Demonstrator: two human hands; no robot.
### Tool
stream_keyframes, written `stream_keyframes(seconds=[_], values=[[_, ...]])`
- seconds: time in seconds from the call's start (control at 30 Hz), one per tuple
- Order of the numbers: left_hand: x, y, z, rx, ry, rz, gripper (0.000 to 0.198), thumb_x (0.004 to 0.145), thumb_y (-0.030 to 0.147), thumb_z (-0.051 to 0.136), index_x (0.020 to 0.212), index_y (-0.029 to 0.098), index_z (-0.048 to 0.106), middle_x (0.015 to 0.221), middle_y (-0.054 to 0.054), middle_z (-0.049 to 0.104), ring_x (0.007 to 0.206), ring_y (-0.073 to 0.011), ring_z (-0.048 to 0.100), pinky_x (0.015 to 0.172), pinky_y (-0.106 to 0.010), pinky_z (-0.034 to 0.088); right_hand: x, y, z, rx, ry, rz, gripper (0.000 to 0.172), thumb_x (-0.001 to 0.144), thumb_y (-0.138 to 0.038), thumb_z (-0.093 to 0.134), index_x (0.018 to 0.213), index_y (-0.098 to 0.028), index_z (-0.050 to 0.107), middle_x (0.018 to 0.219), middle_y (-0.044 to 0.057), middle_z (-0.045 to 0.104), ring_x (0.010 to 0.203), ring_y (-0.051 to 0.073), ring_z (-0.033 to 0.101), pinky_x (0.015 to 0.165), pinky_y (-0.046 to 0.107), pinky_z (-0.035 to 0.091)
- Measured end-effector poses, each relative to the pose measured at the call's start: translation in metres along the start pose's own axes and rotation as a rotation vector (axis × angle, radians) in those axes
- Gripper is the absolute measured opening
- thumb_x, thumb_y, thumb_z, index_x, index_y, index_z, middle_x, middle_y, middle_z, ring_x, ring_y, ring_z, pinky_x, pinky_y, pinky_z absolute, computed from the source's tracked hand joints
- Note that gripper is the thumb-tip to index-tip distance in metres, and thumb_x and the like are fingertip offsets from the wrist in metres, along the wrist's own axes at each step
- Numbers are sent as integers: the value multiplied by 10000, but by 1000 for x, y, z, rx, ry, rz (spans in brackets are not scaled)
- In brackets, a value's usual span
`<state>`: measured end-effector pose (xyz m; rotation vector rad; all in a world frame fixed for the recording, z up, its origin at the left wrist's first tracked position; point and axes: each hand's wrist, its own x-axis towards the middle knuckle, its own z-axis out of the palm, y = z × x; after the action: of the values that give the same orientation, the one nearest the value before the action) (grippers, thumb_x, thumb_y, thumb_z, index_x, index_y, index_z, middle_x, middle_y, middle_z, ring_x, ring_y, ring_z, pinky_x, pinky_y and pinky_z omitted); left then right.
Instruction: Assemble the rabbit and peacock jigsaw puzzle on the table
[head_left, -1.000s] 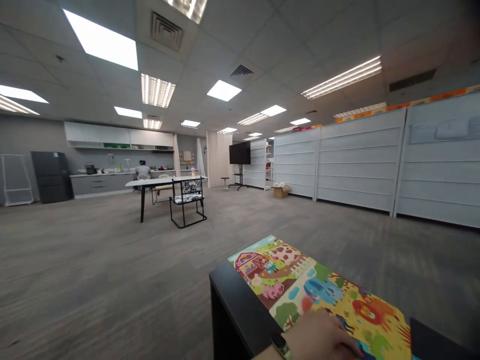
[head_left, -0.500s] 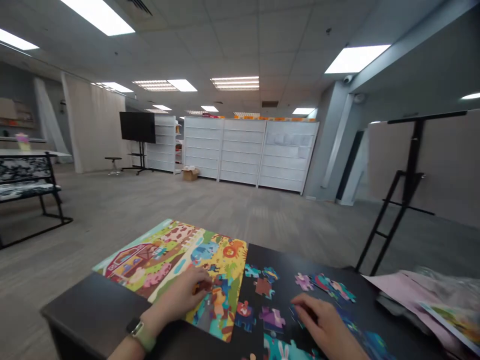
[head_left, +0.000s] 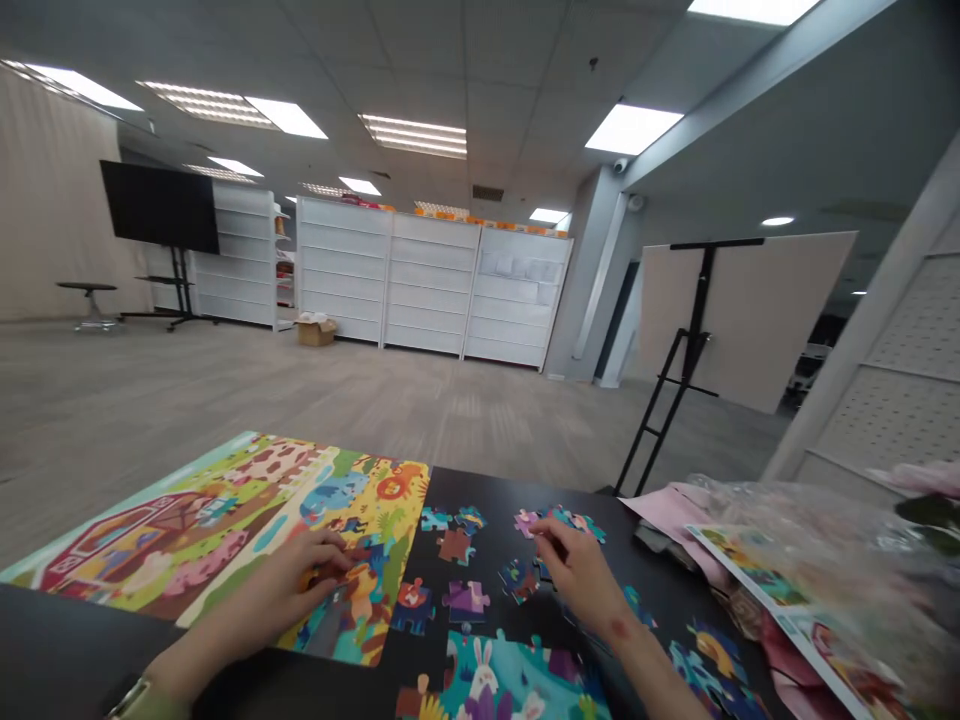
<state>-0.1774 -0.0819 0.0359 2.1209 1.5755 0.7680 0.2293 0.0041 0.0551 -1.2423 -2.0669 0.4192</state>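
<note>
Nearest, the left hand (head_left: 296, 580) curled and pressing on the colourful farm-animal jigsaw puzzle (head_left: 225, 530), any piece under the fingers hidden. Just right of it, the right hand (head_left: 574, 575) bunched, fingertips among loose puzzle pieces (head_left: 465, 545) on the black worktop (head_left: 67, 640), a pinch impossible to confirm. Farther right, clear plastic wrapping (head_left: 810, 530); far off, white shelving units (head_left: 427, 280).

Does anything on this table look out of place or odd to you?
Yes: the assembled farm-animal jigsaw puzzle sticks out past the far edge of the black table, with only the carpeted floor showing beyond it, so that part looks unsupported.
</note>
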Motion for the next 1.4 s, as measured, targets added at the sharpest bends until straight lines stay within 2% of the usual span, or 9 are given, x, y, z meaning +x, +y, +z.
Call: stream_keyframes(seconds=[0.3,0.53,0.67,0.83,1.0,1.13,1.2,1.27,1.4], values=[[11,-6,5,192,26,33,245,899,364,546,886,301,783,1147,-48,730,1124,-307,642,977,-378,501,4,19,-11,36,189,107,278,923,-389,499,925,-216,716,699,22,701,652,202,626,633,284,433],[12,-1,22,287,121,80,395,912,571,570,1172,325,738,1305,-74,687,1229,-341,615,1043,-470,505,10,39,-27,128,414,202,334,903,-353,433,1109,-177,628,781,41,723,706,216,656,675,309,476],[10,8,38,335,81,54,526,842,608,660,1315,378,662,1436,-68,607,1322,-400,544,1079,-573,471,11,47,-29,154,445,211,319,884,-342,445,1091,-185,629,778,37,725,732,216,674,696,308,501],[10,6,41,288,-36,21,457,852,527,652,1276,362,697,1467,-67,581,1338,-390,536,1087,-547,476,12,52,-30,107,455,211,341,904,-341,407,1122,-175,611,831,53,735,810,227,694,764,331,519],[7,4,30,274,-73,7,420,859,463,648,1265,365,699,1483,-57,566,1356,-379,520,1113,-544,445,12,50,-16,1,280,179,325,910,-352,446,1062,-190,683,937,83,766,896,252,700,841,380,521],[4,6,17,275,-102,-1,394,898,448,605,1260,323,695,1483,-79,563,1373,-358,503,1115,-531,437,10,45,15,-81,45,81,352,886,-311,536,1184,-246,712,1291,72,709,1249,275,584,1091,464,386],[3,7,11,279,-111,-25,399,915,449,576,1266,296,688,1478,-94,564,1380,-359,493,1111,-536,434,10,45,27,-123,-43,67,356,884,-302,564,1207,-270,712,1377,69,660,1331,303,519,1123,532,327],[1,9,7,274,-76,-52,433,916,454,571,1300,276,663,1461,-103,580,1368,-361,504,1107,-529,438,10,48,33,-165,-99,74,329,882,-292,586,1180,-266,725,1374,88,661,1325,322,524,1106,563,329],[0,21,9,216,18,1,444,918,400,569,1331,247,624,1393,-99,634,1310,-333,558,1101,-480,457,12,59,28,-221,-137,70,295,863,-177,574,1099,-242,739,1264,89,719,1248,278,594,1083,479,378]])
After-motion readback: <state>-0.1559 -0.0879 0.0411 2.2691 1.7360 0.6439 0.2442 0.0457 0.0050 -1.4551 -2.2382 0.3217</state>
